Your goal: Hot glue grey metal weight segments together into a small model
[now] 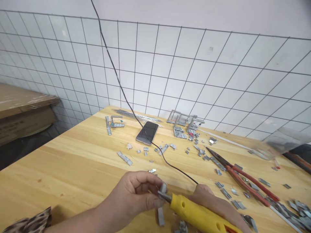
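My left hand (132,195) pinches a small grey metal strip (163,187) between thumb and fingertips. Another grey strip (160,217) shows just below the thumb; whether the two are one piece I cannot tell. My right hand (216,205) is wrapped round the yellow handle of a soldering iron (194,212), whose metal tip lies against or right beside the held strip. Its black cord (173,165) runs out by the right hand and up across the table. Some right-hand fingers are hidden behind the handle.
A phone (147,133) lies mid-table under the cord. Red-handled long-nose pliers (239,176) are at right, among scattered metal bits (301,210). Small metal frames (179,124), thin wires (136,115) and a clear plastic container (286,139) sit near the tiled wall.
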Demonstrator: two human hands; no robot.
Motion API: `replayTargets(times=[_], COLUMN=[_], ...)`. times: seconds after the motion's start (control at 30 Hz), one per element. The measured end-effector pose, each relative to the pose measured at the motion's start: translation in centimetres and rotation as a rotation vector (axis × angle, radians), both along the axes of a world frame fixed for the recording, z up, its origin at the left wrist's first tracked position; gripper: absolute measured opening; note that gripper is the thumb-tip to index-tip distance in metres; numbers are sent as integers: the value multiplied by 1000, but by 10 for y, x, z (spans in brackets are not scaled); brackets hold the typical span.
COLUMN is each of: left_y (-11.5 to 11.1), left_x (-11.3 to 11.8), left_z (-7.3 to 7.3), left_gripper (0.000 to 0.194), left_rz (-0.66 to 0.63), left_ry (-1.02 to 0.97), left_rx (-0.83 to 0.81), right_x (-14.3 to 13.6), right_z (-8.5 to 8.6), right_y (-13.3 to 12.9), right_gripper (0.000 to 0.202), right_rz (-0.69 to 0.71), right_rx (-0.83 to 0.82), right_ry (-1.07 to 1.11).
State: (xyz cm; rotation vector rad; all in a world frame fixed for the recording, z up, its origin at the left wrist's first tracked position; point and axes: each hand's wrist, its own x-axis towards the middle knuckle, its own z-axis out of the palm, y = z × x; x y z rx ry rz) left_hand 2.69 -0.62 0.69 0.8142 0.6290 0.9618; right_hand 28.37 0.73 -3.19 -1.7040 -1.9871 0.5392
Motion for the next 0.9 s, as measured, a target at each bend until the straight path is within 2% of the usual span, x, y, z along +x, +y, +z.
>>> replayTargets(times=[0.13,0.23,0.37,0.5,0.6,0.77,0.83,0.9], left_y=[0,1,1,1,1,2,2,1], left_x=[-1,-1,-1,-1,0,0,-1,-1], left_z=[-1,-2,-2,-1,-1,-4,-5,-6], left_gripper=[25,26,25,24,22,23,23,24], left_rz=[-1,2,15,16,5,7,8,9], left_ry=[9,0,19,-20,-21,-8,-6,-18], left_rx=[-6,4,16,19,18,21,24,25], right_x=[5,7,2,-2,-2,-5,-6,-7], right_z=[-2,1,10,15,6,-23,-26,-19], right_y=[1,-9,-21,-18,-9,6,6,2], right_gripper=[22,20,8,5,11,34,34,28], right_rz=[5,21,115,148,125,-27,-2,83], right_rx=[-29,47,128,63,-2,-78,-71,1], right_ry=[28,58,69,-15,-91,-141,-125,-80])
